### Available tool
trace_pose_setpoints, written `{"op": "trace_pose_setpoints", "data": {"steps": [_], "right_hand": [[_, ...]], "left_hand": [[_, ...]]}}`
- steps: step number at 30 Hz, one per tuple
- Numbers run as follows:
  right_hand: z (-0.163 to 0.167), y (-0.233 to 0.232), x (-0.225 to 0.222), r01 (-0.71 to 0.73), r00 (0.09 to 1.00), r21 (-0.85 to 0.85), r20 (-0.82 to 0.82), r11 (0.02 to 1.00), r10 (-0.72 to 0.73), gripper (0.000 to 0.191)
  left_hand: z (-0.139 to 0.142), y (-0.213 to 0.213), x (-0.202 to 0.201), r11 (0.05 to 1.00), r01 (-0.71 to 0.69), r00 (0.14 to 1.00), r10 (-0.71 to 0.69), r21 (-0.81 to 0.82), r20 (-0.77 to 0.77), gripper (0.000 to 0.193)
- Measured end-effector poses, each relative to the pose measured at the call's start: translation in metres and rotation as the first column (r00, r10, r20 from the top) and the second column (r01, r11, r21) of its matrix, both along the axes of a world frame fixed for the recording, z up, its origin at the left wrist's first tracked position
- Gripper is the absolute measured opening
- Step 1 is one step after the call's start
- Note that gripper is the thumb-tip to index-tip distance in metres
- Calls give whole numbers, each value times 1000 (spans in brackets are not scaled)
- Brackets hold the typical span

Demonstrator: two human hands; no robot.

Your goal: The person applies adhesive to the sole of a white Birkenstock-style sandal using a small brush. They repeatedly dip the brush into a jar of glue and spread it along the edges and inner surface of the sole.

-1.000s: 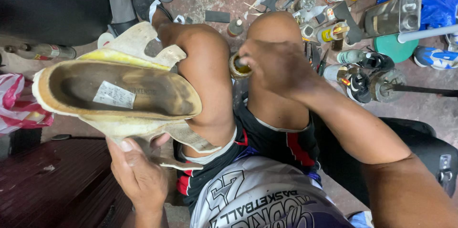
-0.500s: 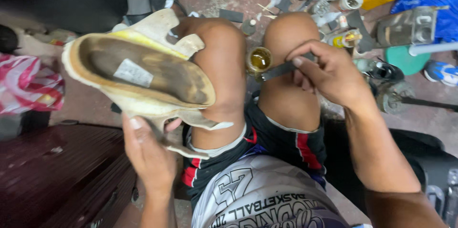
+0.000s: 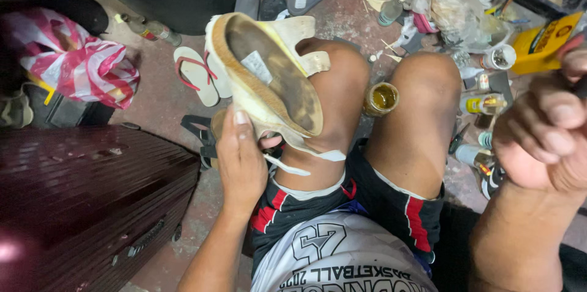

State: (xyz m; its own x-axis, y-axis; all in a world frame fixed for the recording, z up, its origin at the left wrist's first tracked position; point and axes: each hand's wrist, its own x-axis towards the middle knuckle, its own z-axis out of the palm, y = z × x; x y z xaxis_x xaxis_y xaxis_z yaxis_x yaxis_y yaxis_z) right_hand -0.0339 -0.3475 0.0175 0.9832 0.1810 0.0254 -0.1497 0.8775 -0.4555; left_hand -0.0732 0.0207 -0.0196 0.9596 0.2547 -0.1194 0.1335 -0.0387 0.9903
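Note:
My left hand (image 3: pixel 239 157) grips a worn cream sandal (image 3: pixel 269 75) from below and holds it tilted over my left knee. Its dirty brown insole faces up, with a small pale label on it. Loose cream straps hang down by my thigh. An open jar of yellowish glue (image 3: pixel 382 97) stands on the floor between my knees. My right hand (image 3: pixel 547 139) is raised close to the camera at the right edge, fingers curled shut. A sliver of a dark stick (image 3: pixel 579 87) shows between them; the rest is cut off.
A dark red wooden case (image 3: pixel 92 200) sits at my left. A pink and white plastic bag (image 3: pixel 92 66) and flip-flops (image 3: pixel 195 75) lie on the concrete floor. Bottles, a yellow box (image 3: pixel 544 41), tools and scraps crowd the floor at the far right.
My right hand has lifted the dark stick away from the glue jar, up and to the right toward the camera. The sandal has tipped more upright over my knee.

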Motion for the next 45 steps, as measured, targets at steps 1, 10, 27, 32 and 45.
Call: {"op": "trace_pose_setpoints", "data": {"steps": [1, 10, 27, 32, 45], "right_hand": [[0, 0, 0, 0, 1000, 43, 9, 999, -1, 17], [28, 85, 1, 201, 934, -532, 357, 822, 3, 20], [44, 205, 8, 880, 405, -453, 556, -144, 726, 33], [36, 210, 7, 873, 402, -471, 547, -128, 734, 35], [18, 219, 17, 826, 435, -563, 599, -33, 672, 49]], "left_hand": [[0, 2, 1, 1000, 8, 1000, -9, -6, -14, 50], [17, 10, 17, 986, 14, 1000, -17, 163, 19, 48], [7, 17, 4, 984, -16, 999, 11, 176, 31, 47], [9, 15, 1, 982, -4, 1000, 0, 191, 19, 48], [12, 7, -1, 949, -13, 997, -11, 316, 74, 48]]}}
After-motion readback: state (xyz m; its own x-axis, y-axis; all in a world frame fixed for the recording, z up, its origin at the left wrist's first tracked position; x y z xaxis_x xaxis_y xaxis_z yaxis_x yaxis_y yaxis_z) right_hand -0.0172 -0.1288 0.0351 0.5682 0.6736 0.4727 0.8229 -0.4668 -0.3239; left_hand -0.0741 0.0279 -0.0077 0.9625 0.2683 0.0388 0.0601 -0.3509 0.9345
